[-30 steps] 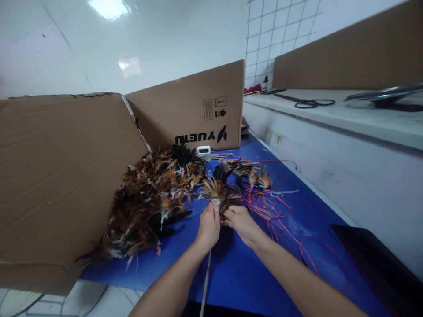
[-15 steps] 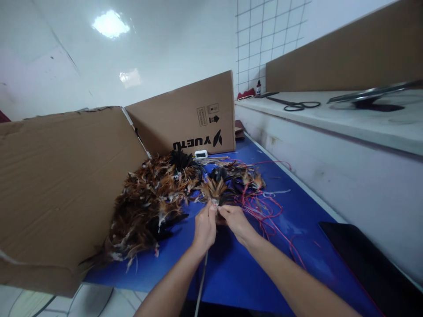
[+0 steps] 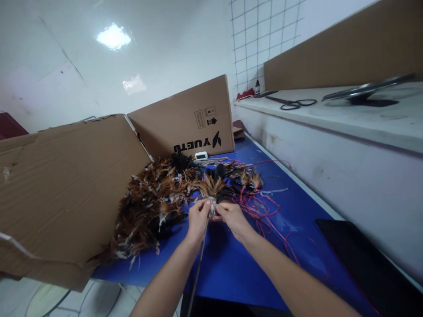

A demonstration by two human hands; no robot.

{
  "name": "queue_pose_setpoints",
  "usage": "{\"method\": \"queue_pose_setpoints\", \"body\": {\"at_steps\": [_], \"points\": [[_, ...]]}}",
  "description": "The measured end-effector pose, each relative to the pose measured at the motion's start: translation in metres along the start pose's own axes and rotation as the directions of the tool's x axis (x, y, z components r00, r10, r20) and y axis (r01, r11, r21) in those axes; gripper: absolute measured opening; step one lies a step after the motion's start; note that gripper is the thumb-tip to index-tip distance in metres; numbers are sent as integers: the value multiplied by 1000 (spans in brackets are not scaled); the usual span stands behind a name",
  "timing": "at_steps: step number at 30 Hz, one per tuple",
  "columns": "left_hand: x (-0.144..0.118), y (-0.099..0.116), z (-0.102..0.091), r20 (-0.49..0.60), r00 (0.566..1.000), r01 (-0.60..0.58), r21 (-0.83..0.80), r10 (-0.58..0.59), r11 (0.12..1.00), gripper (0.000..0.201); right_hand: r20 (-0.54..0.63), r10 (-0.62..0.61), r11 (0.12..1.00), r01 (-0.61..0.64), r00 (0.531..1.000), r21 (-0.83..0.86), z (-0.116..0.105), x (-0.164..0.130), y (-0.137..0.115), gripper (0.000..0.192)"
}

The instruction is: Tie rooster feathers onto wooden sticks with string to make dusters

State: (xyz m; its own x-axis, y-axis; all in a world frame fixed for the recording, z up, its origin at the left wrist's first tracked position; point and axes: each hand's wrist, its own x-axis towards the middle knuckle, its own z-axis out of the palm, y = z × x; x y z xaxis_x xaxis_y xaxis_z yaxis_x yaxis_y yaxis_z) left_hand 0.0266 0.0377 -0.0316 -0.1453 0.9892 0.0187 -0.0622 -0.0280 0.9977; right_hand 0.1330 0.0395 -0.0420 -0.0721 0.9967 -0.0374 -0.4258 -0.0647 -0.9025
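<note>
Both hands meet at the bound base of a feather bunch (image 3: 212,187), brown with black feathers behind, fanning away from me. My left hand (image 3: 198,220) pinches that whitish base from the left, fingers closed. My right hand (image 3: 231,218) pinches it from the right, also closed. A thin stick (image 3: 197,275) runs down from my left hand toward me; how it joins the base is hidden by the fingers. A big heap of brown and black feathers (image 3: 148,207) lies to the left. Tangled red string (image 3: 261,209) lies beside my right hand.
An opened cardboard box (image 3: 66,189) walls off the left and back of the blue table (image 3: 238,281). A small white digital display (image 3: 201,156) and thin sticks (image 3: 214,161) lie behind. A black mat (image 3: 366,264) is at right; scissors (image 3: 292,104) rest on a ledge.
My hands have spread slightly apart at the base, showing more of the whitish binding and a bit of red. The view has shifted a little; the feather bunch stays held.
</note>
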Motion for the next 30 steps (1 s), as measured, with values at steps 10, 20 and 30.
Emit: {"method": "queue_pose_setpoints", "body": {"at_steps": [10, 20, 30], "points": [[-8, 1, 3, 273, 942, 244, -161, -195, 956, 44, -4, 19, 999, -19, 1000, -35, -3, 2, 4, 37], [-4, -7, 3, 332, 920, 249, -78, -210, 965, 42, -54, -48, 967, 33, 997, -251, -9, 5, 12, 29], [-1, -12, -4, 369, 895, 333, -176, -251, 926, 36, -114, -249, 792, 134, 962, -596, -18, 13, 21, 19]]}}
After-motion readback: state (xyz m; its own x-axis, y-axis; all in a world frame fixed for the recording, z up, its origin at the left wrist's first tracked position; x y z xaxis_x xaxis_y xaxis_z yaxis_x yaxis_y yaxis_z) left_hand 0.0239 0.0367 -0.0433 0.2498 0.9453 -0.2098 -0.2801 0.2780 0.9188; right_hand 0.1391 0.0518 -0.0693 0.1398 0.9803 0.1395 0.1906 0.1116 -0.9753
